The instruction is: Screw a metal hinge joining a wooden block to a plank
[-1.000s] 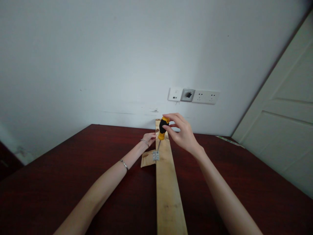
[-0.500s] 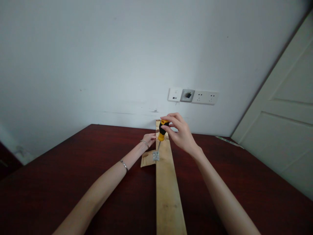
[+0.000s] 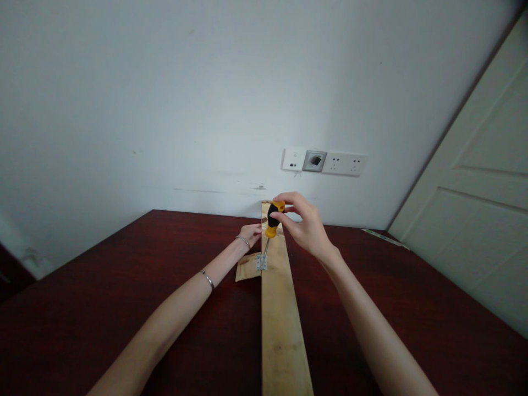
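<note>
A long wooden board runs away from me across the dark red table. A metal hinge joins its left edge to a short wooden piece, which sticks out to the left. My right hand is closed around the black and yellow handle of a screwdriver, thumb and fingers pinching near its top. The screwdriver leans slightly, and its tip meets the hinge on the board's side. Beyond the hinge, my left hand grips the board's left edge, its fingertips partly hidden.
The dark red table reaches back to a pale wall. Sockets and switch plates are set in the wall above the table's back edge. A white panelled door stands at the right, with a thin strip lying near it.
The fingers of my right hand have shifted a little on the screwdriver handle. The screwdriver tip stays at the hinge, and my left hand holds its place.
</note>
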Tool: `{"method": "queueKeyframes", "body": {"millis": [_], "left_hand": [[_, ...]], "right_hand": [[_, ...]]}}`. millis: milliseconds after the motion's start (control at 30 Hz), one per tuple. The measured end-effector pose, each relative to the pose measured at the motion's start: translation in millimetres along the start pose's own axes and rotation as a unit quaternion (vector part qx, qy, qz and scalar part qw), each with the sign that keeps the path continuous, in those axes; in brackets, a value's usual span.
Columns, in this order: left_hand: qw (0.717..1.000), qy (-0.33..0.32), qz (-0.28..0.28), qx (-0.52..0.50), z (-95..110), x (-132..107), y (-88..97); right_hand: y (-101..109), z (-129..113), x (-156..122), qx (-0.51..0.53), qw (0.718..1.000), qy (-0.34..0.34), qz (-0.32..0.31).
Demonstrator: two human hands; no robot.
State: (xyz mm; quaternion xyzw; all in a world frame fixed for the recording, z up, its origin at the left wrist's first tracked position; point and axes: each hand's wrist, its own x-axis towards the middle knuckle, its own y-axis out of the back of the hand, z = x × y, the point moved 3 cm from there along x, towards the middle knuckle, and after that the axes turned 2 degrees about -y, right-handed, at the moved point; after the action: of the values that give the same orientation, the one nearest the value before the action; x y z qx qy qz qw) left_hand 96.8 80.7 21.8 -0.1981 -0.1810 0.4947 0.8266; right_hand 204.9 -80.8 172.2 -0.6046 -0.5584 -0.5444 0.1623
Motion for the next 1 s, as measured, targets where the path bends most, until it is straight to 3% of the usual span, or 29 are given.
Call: {"method": "queueKeyframes", "body": {"millis": [200,433,633,867,1000], "left_hand": [[1.0,-0.01,0.001,-0.001,-0.2,1.2,0.8],[1.0,0.002,0.014,0.005,-1.8,4.5,2.1],[0.999,-0.008,0.029,0.023,-0.3,1.7,1.3],[1.0,-0.01,0.011,0.022,6.5,-6.7,-7.3],[1.0,-0.011,0.011,0.02,5.4,-5.0,-6.3]], "right_hand": [[1.5,-1.6,-2.0,-0.059,0.998,0.001,-0.001],[1.9,-4.5,-3.2,-0.062,0.997,0.002,-0.04],[0.3,-5.8,-1.8,-0.069,0.997,-0.009,-0.019],[7.5,-8.8,-0.3,-0.052,0.997,0.022,-0.048],[6.7,-7.3,1.5,-0.041,0.998,0.019,-0.034]]}}
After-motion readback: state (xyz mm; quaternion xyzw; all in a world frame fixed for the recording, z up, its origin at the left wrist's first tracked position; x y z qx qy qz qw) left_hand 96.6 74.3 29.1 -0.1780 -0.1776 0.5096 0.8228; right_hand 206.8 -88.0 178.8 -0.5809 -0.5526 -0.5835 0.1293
